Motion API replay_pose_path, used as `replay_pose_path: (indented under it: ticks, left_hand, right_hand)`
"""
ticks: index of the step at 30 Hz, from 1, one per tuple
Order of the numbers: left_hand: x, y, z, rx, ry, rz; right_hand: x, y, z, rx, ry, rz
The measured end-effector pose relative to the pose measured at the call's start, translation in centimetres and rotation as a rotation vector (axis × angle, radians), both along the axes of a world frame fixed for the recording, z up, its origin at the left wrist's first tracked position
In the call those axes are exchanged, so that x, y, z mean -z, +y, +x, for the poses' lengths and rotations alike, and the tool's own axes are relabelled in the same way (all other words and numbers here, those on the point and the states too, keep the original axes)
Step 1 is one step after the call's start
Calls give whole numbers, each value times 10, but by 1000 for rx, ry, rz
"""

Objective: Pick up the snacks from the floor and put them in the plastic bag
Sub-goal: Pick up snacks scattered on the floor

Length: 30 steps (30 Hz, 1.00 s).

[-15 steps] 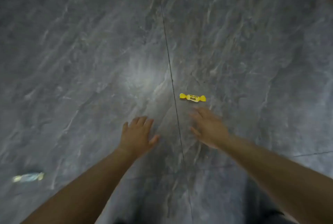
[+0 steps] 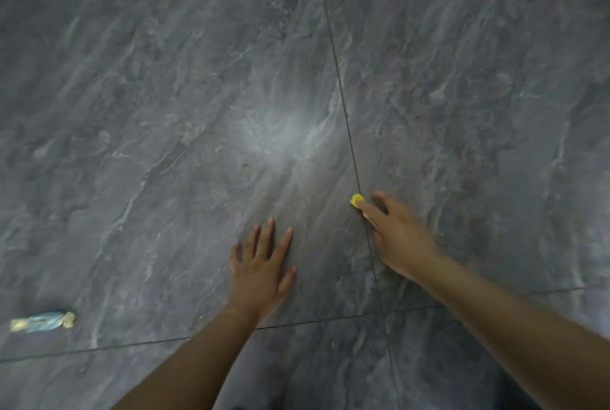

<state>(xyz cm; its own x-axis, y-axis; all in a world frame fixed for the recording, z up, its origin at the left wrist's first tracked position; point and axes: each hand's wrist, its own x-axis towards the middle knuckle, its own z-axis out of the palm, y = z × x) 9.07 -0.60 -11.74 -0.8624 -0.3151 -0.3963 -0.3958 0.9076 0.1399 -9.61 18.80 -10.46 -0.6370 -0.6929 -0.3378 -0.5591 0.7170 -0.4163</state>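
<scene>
A yellow wrapped candy (image 2: 356, 201) lies on the grey floor by a tile joint. My right hand (image 2: 401, 238) is down on top of it, fingers stretched over the wrapper, so only its left twisted end and a sliver between index finger and thumb show. The fingers are not closed around it. My left hand (image 2: 260, 264) hovers flat and open over the floor to the left of the candy, holding nothing. A second candy in a blue and yellow wrapper (image 2: 43, 321) lies far left, well away from both hands. No plastic bag is in view.
Dark grey marble-patterned floor tiles (image 2: 198, 112) fill the view, with thin joints running up the middle and across the bottom. A bright light reflection sits on the floor just beyond my hands.
My right hand has moved forward and now covers most of the yellow candy, which lay fully visible before. My left hand has spread its fingers. The view has shifted, so everything sits lower in frame.
</scene>
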Motion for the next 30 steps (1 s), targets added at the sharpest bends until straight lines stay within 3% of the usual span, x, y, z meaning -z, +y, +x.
replay_pose_path:
  ticks: [5,12,15,19,26,30]
  left_hand:
    - [15,-7,8,6,76,47]
    - [2,-30,27,134,89,99]
    - [1,-36,47,101,117,72]
    - [-8,-53,96,16,136,29]
    - [-34,-124,182,-431,151,-1]
    - [-41,-172,210,-671,34,-97]
  right_hand:
    - [17,20,45,184,95,-226]
    - [1,-16,91,211,-50,-188]
    - [0,-59,99,154,-77,-203]
    - [1,-121,113,-74,-97,-243]
    - [9,-201,152,-384,-112,-291]
    - [14,-203,160,-424,-75,-270]
